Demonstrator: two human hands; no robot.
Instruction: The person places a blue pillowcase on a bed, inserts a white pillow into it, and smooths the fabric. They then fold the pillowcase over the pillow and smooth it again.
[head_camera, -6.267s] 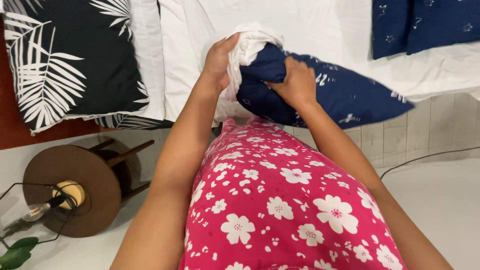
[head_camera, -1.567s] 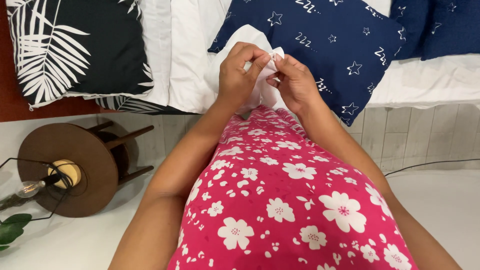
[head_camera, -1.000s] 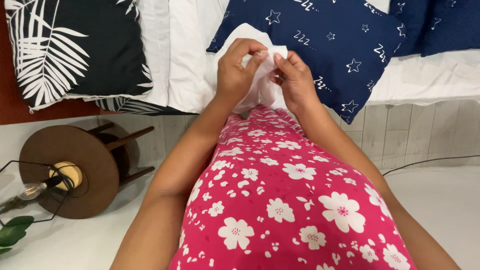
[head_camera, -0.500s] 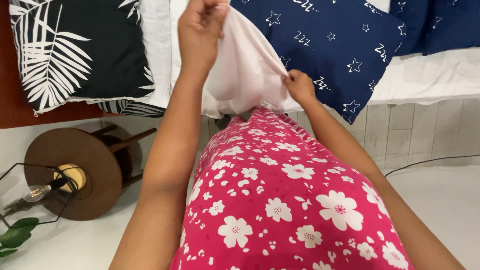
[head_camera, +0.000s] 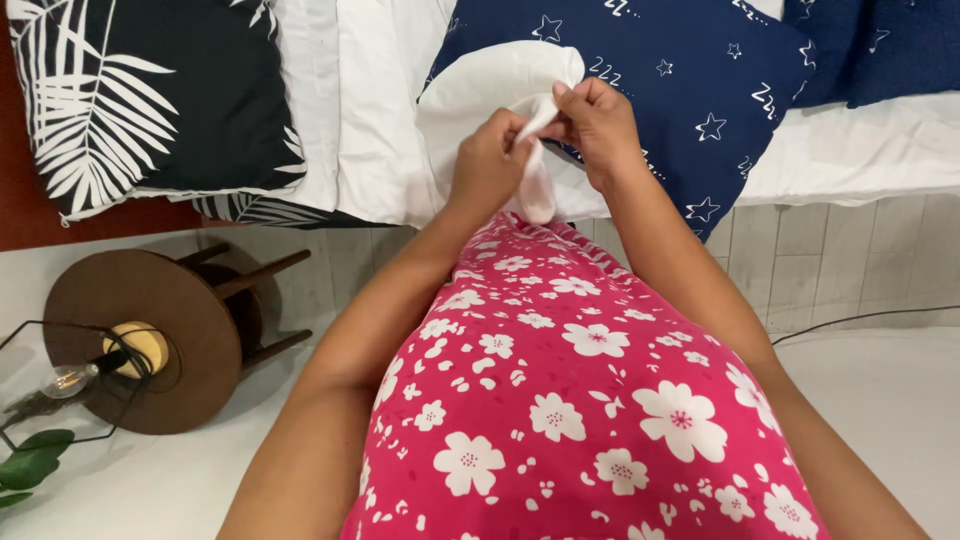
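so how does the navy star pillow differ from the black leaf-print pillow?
The navy star pillow carries small white stars; the black leaf-print pillow has large white palm fronds. The navy one lies right behind the left hand and right hand, which both pinch white fabric in front of it; the black one sits off to the left, untouched. Both are dark with white prints and rest on the white bedding.

Two hands (head_camera: 545, 140); one white pillow (head_camera: 480, 95); two navy star cushions (head_camera: 680, 70); one black leaf-print cushion (head_camera: 150, 90); one round wooden table (head_camera: 150, 330).

Bed (head_camera: 860, 150) (white sheet) bears navy star pillow (head_camera: 690, 80); leaf-print cushion (head_camera: 150, 100).
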